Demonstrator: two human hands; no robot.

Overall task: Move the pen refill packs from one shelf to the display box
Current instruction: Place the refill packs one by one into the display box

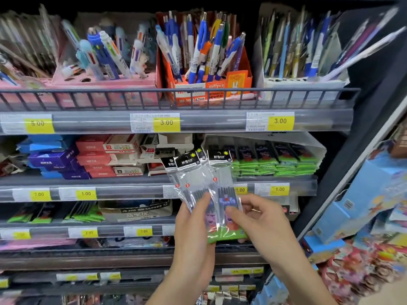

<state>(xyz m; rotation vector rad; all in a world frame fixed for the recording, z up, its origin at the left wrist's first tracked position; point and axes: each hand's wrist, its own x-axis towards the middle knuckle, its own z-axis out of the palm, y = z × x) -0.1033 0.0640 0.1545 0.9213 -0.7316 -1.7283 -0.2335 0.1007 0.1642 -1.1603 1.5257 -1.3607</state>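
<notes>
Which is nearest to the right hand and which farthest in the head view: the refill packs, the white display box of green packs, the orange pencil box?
1. Refill packs: held by both hands; right hand.
2. White display box: above, middle shelf.
3. Orange pencil box: top shelf.

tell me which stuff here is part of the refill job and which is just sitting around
Job:
clear plastic pen refill packs with black headers, held in left hand and right hand
white cardboard display box of matching packs

Just there:
orange mechanical pencil box
yellow price tags
</notes>
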